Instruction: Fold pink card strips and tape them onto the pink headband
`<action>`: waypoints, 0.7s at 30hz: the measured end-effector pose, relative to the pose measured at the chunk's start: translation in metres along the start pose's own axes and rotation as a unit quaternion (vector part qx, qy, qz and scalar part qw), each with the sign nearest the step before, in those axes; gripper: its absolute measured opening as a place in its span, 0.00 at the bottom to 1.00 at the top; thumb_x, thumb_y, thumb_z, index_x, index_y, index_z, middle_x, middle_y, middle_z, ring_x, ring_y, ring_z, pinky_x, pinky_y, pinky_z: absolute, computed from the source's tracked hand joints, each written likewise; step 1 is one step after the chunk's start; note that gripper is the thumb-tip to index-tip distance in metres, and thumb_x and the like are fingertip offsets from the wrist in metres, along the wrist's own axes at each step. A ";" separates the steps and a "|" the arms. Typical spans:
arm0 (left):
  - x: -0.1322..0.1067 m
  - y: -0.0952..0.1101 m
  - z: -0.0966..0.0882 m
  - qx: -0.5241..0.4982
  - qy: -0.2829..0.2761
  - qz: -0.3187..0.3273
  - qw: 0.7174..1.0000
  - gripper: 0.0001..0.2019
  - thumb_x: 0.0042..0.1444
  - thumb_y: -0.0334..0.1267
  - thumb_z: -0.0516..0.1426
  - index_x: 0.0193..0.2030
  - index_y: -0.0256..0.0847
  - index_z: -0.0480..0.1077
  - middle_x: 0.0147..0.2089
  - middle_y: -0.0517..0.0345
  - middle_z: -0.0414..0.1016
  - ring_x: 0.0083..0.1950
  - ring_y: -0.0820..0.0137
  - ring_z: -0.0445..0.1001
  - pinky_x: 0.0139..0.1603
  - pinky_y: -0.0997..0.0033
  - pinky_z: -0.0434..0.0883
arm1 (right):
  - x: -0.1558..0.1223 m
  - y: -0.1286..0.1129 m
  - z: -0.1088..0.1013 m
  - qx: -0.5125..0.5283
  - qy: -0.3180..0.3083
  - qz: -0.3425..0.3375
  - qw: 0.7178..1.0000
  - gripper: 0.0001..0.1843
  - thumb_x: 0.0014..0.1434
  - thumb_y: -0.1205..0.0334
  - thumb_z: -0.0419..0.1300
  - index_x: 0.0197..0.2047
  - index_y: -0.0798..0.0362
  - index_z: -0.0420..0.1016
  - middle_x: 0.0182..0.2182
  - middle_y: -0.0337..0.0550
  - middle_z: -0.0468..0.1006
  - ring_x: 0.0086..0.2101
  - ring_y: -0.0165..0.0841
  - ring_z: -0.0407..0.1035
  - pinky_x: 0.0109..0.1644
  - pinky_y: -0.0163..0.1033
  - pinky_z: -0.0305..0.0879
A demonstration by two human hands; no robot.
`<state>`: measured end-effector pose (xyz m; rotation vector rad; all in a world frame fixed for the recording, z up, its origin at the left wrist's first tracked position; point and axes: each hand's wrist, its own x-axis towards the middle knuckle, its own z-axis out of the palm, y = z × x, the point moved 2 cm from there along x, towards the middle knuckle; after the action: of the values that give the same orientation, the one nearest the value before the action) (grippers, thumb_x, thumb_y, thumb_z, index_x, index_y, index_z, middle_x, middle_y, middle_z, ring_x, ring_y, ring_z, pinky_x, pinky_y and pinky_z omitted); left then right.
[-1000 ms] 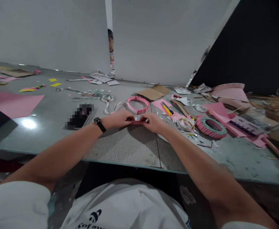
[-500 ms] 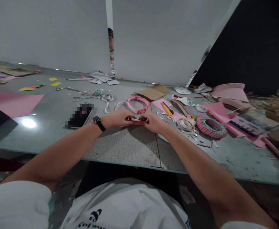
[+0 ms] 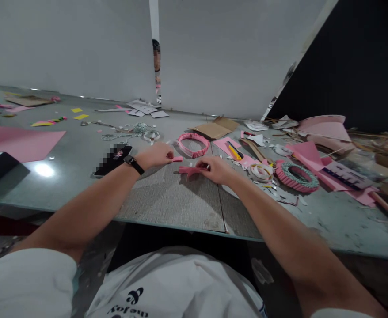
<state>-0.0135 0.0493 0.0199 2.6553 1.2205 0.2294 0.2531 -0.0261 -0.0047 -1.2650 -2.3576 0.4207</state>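
While the right hand pinches a flimsy pink folded paper strip just above the grey tabletop, the left hand nips a small pink paper scrap; both feather-light pieces look best held by their edges.

Pink strip, one end hidden

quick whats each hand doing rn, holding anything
left hand: closed, pinching a small pink paper strip
right hand: closed, holding a folded pink paper piece
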 end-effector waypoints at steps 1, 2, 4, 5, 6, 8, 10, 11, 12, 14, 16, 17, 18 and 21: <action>0.000 0.001 0.000 0.006 -0.006 -0.001 1.000 0.08 0.65 0.38 0.62 0.37 0.39 0.82 0.37 0.51 0.84 0.36 0.66 0.71 0.41 0.65 0.60 | 0.000 0.000 0.000 -0.002 0.002 0.000 1.000 0.06 0.71 0.70 0.67 0.45 0.50 0.86 0.42 0.45 0.90 0.40 0.37 0.79 0.47 0.41 0.67; 0.000 0.001 -0.001 0.009 -0.011 -0.007 1.000 0.08 0.65 0.38 0.62 0.40 0.39 0.82 0.39 0.51 0.85 0.37 0.65 0.72 0.42 0.65 0.60 | -0.001 -0.001 -0.001 -0.006 0.004 0.000 1.000 0.06 0.71 0.70 0.68 0.45 0.50 0.86 0.42 0.45 0.90 0.40 0.38 0.79 0.47 0.41 0.68; 0.000 0.001 -0.001 -0.001 -0.010 -0.026 1.000 0.07 0.64 0.37 0.63 0.43 0.39 0.81 0.39 0.52 0.84 0.38 0.65 0.72 0.43 0.66 0.61 | -0.001 -0.002 -0.001 -0.008 0.007 0.000 1.000 0.07 0.70 0.71 0.68 0.45 0.50 0.86 0.42 0.45 0.90 0.41 0.38 0.79 0.48 0.42 0.68; 0.000 0.000 -0.001 -0.009 -0.011 -0.037 0.999 0.05 0.63 0.36 0.63 0.43 0.39 0.80 0.37 0.54 0.82 0.37 0.65 0.71 0.42 0.66 0.62 | -0.002 -0.002 -0.001 -0.006 0.007 0.001 1.000 0.08 0.70 0.71 0.67 0.46 0.50 0.86 0.43 0.45 0.90 0.41 0.38 0.79 0.47 0.42 0.68; 0.000 0.000 -0.001 -0.017 -0.016 -0.047 0.999 0.03 0.62 0.34 0.63 0.41 0.39 0.79 0.34 0.56 0.81 0.36 0.66 0.70 0.42 0.66 0.62 | -0.002 -0.002 -0.001 -0.003 0.006 0.001 1.000 0.08 0.70 0.72 0.67 0.46 0.50 0.86 0.42 0.44 0.90 0.41 0.38 0.79 0.47 0.42 0.67; 0.000 0.000 0.001 -0.032 -0.035 -0.054 0.997 0.03 0.61 0.33 0.62 0.36 0.41 0.76 0.29 0.58 0.77 0.33 0.66 0.68 0.39 0.66 0.61 | -0.002 -0.001 -0.001 -0.002 0.004 0.000 1.000 0.08 0.71 0.71 0.67 0.46 0.49 0.86 0.42 0.44 0.90 0.39 0.37 0.79 0.46 0.41 0.67; 0.001 -0.001 0.003 -0.045 -0.038 -0.050 0.997 0.04 0.61 0.34 0.62 0.33 0.42 0.74 0.28 0.59 0.75 0.32 0.66 0.69 0.38 0.65 0.61 | -0.001 0.000 -0.001 -0.004 0.003 -0.004 1.000 0.07 0.71 0.70 0.68 0.44 0.49 0.86 0.41 0.44 0.90 0.40 0.37 0.78 0.46 0.41 0.67; 0.002 -0.001 0.004 -0.053 -0.027 -0.047 0.997 0.04 0.60 0.35 0.62 0.34 0.42 0.74 0.29 0.58 0.76 0.33 0.65 0.70 0.39 0.64 0.62 | -0.001 0.000 -0.001 -0.005 0.002 -0.006 1.000 0.07 0.71 0.70 0.68 0.44 0.49 0.86 0.41 0.44 0.90 0.40 0.38 0.79 0.46 0.41 0.67; 0.002 -0.002 0.005 -0.062 -0.013 -0.045 0.997 0.03 0.58 0.34 0.63 0.34 0.43 0.74 0.31 0.57 0.78 0.34 0.64 0.71 0.39 0.64 0.62 | -0.001 0.001 -0.001 -0.006 0.001 -0.008 1.000 0.06 0.71 0.70 0.68 0.44 0.49 0.86 0.41 0.44 0.90 0.41 0.38 0.79 0.46 0.41 0.67; 0.003 -0.003 0.005 -0.081 0.014 -0.043 0.996 0.04 0.56 0.32 0.64 0.36 0.43 0.74 0.34 0.56 0.80 0.37 0.63 0.73 0.41 0.64 0.64 | 0.000 0.001 -0.001 -0.008 -0.001 -0.010 1.000 0.06 0.71 0.70 0.68 0.44 0.50 0.86 0.41 0.44 0.90 0.41 0.38 0.79 0.46 0.40 0.67; 0.002 -0.003 0.006 -0.096 0.023 -0.041 0.994 0.06 0.55 0.31 0.64 0.38 0.42 0.73 0.37 0.55 0.81 0.39 0.62 0.74 0.42 0.64 0.65 | 0.000 0.000 -0.002 -0.011 -0.001 -0.009 1.000 0.06 0.71 0.71 0.68 0.44 0.51 0.87 0.42 0.44 0.89 0.41 0.37 0.79 0.47 0.40 0.67; 0.001 -0.003 0.006 -0.099 0.023 -0.040 0.994 0.06 0.55 0.30 0.65 0.40 0.42 0.74 0.39 0.54 0.82 0.40 0.62 0.75 0.43 0.65 0.65 | 0.000 0.000 -0.003 -0.013 -0.001 -0.008 1.000 0.07 0.70 0.71 0.68 0.44 0.51 0.87 0.42 0.44 0.89 0.41 0.37 0.79 0.47 0.40 0.67; 0.001 -0.003 0.006 -0.101 0.025 -0.038 0.994 0.08 0.55 0.30 0.65 0.41 0.41 0.75 0.41 0.53 0.82 0.41 0.62 0.76 0.44 0.65 0.66 | 0.000 -0.001 -0.003 -0.014 -0.002 -0.008 1.000 0.07 0.70 0.72 0.68 0.44 0.51 0.87 0.42 0.44 0.89 0.41 0.37 0.79 0.47 0.40 0.67; -0.001 0.000 0.005 -0.095 0.031 -0.025 0.995 0.09 0.56 0.29 0.64 0.45 0.39 0.77 0.45 0.51 0.84 0.44 0.62 0.77 0.45 0.64 0.66 | -0.002 -0.004 -0.006 -0.016 -0.004 -0.008 1.000 0.08 0.70 0.71 0.68 0.44 0.50 0.87 0.42 0.44 0.89 0.40 0.37 0.79 0.47 0.40 0.66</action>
<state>-0.0131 0.0483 0.0148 2.4676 1.2169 0.4007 0.2539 -0.0293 0.0019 -1.2608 -2.3880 0.3846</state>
